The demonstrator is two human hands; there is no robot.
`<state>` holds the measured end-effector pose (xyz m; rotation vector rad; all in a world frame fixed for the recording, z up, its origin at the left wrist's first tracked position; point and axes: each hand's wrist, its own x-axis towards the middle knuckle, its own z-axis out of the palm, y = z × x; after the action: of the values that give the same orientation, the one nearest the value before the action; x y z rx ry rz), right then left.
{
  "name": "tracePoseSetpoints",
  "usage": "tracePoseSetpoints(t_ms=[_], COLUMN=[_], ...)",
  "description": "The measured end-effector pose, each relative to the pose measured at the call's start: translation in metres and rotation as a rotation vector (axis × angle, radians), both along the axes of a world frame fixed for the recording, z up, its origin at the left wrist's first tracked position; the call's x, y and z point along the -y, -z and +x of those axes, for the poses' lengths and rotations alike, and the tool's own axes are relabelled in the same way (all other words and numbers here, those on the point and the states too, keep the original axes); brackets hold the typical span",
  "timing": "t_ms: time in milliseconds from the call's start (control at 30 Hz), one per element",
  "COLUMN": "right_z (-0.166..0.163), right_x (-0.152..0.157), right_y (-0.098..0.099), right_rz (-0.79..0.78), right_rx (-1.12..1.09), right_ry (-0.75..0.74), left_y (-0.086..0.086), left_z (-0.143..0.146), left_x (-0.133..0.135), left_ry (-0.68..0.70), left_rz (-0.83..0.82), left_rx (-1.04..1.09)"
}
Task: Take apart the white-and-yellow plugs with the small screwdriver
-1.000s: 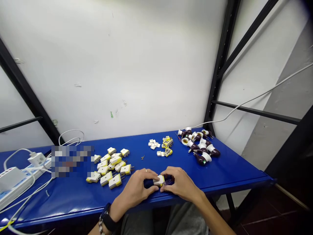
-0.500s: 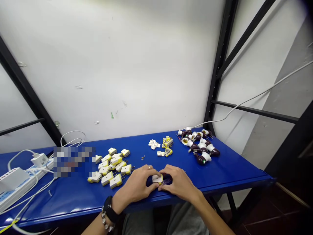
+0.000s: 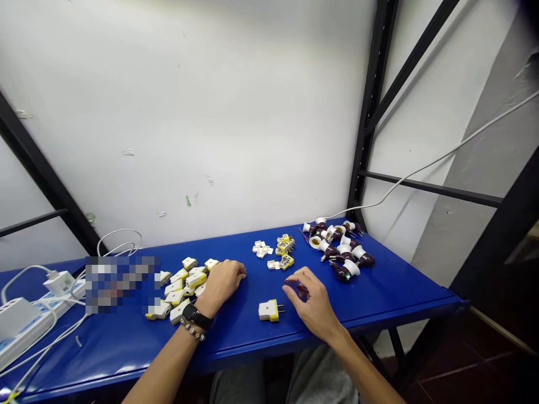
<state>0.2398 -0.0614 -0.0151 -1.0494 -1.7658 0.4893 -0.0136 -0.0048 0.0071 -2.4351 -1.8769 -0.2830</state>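
A white and yellow two-pin plug (image 3: 268, 310) lies on the blue table between my hands, pins pointing right. My right hand (image 3: 312, 303) is just right of it, fingers curled round a small screwdriver (image 3: 288, 282); only bits of its translucent purple handle show. My left hand (image 3: 225, 281) rests beyond the plug to the left, fingers pinched together at the tabletop. Whatever is between those fingertips is hidden. Beside that hand sits a pile of similar white and yellow plugs (image 3: 180, 286), partly covered by it.
Open yellow plug halves (image 3: 286, 244) and white covers (image 3: 261, 249) lie farther back. Maroon and white lamp holders (image 3: 346, 253) are heaped at right, with another thin tool (image 3: 303, 235) beside them. A power strip (image 3: 42, 322) with white cables occupies the left. Black frame posts (image 3: 366, 123) border the table.
The plug has been let go onto the table. My left hand has moved left and away to where small screws lay. My right hand has drawn slightly right and up, with the screwdriver.
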Motion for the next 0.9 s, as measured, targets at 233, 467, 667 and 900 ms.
tracePoseSetpoints(t_ms=[233,467,667,900], right_z=[0.002,0.005,0.006,0.008], right_x=[-0.004,-0.003,-0.004,-0.005], right_y=[0.004,0.004,0.008,0.012], right_rz=[0.072,0.158,0.249,0.251], right_rx=[-0.14,-0.173,-0.196,-0.244], right_ry=[0.085,0.156,0.175,0.193], left_y=[0.002,0.004,0.01,0.005], left_z=[0.006,0.009,0.016,0.023], left_x=[0.004,0.013,0.03,0.055], left_ry=[0.121,0.215,0.249,0.255], left_rz=[-0.04,-0.091,-0.139,-0.164], left_rx=[-0.011,0.021,0.02,0.011])
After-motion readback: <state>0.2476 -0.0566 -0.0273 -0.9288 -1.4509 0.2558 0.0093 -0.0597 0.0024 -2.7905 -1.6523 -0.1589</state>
